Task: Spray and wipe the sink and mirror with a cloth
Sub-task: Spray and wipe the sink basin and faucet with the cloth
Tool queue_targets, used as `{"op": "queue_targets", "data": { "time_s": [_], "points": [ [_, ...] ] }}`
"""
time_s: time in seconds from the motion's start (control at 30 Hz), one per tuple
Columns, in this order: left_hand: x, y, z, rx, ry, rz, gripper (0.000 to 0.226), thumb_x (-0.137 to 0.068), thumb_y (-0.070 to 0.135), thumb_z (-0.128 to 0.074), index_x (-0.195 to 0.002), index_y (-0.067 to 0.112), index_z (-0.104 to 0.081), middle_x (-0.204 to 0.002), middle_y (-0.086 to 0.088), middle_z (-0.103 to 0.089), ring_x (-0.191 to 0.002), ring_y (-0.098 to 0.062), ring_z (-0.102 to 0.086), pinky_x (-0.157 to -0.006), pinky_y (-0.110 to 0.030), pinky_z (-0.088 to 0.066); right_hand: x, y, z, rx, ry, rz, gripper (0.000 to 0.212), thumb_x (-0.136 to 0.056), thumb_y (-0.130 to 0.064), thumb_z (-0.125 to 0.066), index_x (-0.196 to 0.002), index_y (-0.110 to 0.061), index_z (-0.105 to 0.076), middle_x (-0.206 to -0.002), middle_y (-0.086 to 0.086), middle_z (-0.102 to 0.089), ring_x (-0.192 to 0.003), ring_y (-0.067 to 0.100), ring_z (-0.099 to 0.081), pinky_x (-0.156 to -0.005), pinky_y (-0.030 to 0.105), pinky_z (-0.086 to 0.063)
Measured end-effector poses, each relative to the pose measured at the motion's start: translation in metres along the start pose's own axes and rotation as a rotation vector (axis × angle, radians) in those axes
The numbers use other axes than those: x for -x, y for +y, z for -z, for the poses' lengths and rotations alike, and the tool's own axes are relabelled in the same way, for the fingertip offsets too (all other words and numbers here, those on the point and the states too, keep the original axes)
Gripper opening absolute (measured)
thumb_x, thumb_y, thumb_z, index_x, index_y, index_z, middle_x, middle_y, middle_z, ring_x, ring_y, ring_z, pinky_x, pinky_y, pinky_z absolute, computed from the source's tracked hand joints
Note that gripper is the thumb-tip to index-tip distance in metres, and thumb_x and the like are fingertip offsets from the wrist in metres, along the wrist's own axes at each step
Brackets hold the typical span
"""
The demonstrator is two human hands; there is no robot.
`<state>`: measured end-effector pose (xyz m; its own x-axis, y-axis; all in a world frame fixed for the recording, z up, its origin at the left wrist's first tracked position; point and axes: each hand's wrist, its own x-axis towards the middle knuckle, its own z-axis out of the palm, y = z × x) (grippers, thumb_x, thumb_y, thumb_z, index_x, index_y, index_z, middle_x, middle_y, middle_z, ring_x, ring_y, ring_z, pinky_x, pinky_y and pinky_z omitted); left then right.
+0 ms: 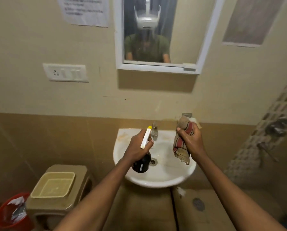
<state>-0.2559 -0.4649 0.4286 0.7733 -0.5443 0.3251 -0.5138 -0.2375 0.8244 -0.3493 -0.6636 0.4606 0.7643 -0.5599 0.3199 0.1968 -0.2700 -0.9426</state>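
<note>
Both forearms come in from the bottom of the frame, and at center the left hand [136, 147] is wrapped round the neck of a spray bottle [142, 162]: dark body hanging low, white trigger head with its yellow tip pointing up and away over the basin. That grip looks like readiness to fire, with the nozzle aimed toward the back of the bowl or the wall above it. Just right of center, the right hand [190, 139] clutches a bunched cloth [182, 144], red-striped and tan, its fringed end dangling over the bowl; gathered up like that, it makes a pad to wipe with once the spray lands.

Under both hands sits the white sink [164, 177], wall-mounted, with its drain showing between bottle and cloth and brownish staining along the back ledge. My read: spraying has barely begun or is about to. The tap [155, 132] stands at the rear rim, just beyond the nozzle.

Lower left, a tan plastic stool [59, 202] carries a shallow tub [53, 185], with a red bin [11, 214] beside it. The floor is brown tile, and the lower wall matches it.

Further up the beige wall, a switch plate [65, 72] sits at left, and the white-framed mirror [204, 39] hangs top center, well above the hands. A taped paper notice [86, 10] occupies the upper left.
</note>
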Motion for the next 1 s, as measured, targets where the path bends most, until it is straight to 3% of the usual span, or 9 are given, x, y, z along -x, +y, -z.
{"op": "queue_targets", "data": {
  "time_s": [0.23,0.37,0.63,0.73,0.9,1.0],
  "points": [
    [-0.007,0.015,-0.072,-0.038,-0.062,0.025,0.007,-0.088,0.019,-0.059,-0.091,0.013,-0.056,-0.078,-0.003,-0.065,-0.069,-0.016,-0.059,-0.058,-0.012,-0.039,-0.003,0.023,0.059,0.076,0.019,-0.014,0.026,-0.084,-0.011,-0.071,-0.106,-0.019,-0.06,-0.097,-0.002,-0.07,-0.085,0.008,-0.067,-0.074,0.02,-0.053],
    [-0.024,-0.003,-0.095,-0.062,-0.117,0.056,0.006,-0.087,0.022,-0.059,-0.091,0.017,-0.056,-0.079,0.002,-0.064,-0.069,-0.01,-0.06,-0.058,-0.01,-0.039,-0.015,0.05,0.064,0.11,0.004,-0.03,0.035,-0.083,-0.008,-0.071,-0.116,-0.013,-0.059,-0.101,-0.004,-0.071,-0.09,0.007,-0.068,-0.079,0.021,-0.053],
    [-0.084,-0.068,-0.126,-0.07,-0.199,0.07,0.009,-0.088,0.025,-0.057,-0.092,0.016,-0.057,-0.083,0.001,-0.067,-0.075,-0.013,-0.063,-0.066,-0.021,-0.047,-0.072,0.118,0.053,0.175,0.047,-0.12,0.037,-0.082,-0.012,-0.072,-0.117,-0.016,-0.059,-0.102,-0.004,-0.069,-0.089,0.005,-0.066,-0.076,0.022,-0.053],
    [-0.109,-0.097,-0.139,-0.095,-0.213,0.039,0.012,-0.09,0.021,-0.056,-0.092,0.01,-0.058,-0.084,-0.005,-0.068,-0.076,-0.018,-0.065,-0.071,-0.029,-0.052,-0.094,0.149,0.046,0.212,0.057,-0.152,0.029,-0.081,-0.011,-0.072,-0.107,-0.017,-0.06,-0.095,-0.001,-0.068,-0.084,0.008,-0.065,-0.07,0.017,-0.051],
    [-0.124,-0.132,-0.163,-0.09,-0.226,0.079,0.01,-0.092,0.017,-0.059,-0.094,0.008,-0.06,-0.084,-0.007,-0.068,-0.076,-0.017,-0.064,-0.067,-0.009,-0.046,-0.105,0.197,0.042,0.284,0.035,-0.217,0.023,-0.08,-0.009,-0.072,-0.097,-0.016,-0.059,-0.087,0.0,-0.065,-0.078,0.008,-0.062,-0.064,0.012,-0.045],
    [-0.126,-0.144,-0.173,-0.066,-0.244,0.1,0.012,-0.091,0.017,-0.06,-0.094,0.006,-0.06,-0.082,-0.009,-0.068,-0.073,-0.016,-0.064,-0.067,-0.009,-0.046,-0.107,0.215,0.043,0.302,0.012,-0.246,0.02,-0.08,-0.009,-0.072,-0.094,-0.015,-0.058,-0.085,0.003,-0.065,-0.078,0.013,-0.062,-0.063,0.009,-0.044]
  ]
}}
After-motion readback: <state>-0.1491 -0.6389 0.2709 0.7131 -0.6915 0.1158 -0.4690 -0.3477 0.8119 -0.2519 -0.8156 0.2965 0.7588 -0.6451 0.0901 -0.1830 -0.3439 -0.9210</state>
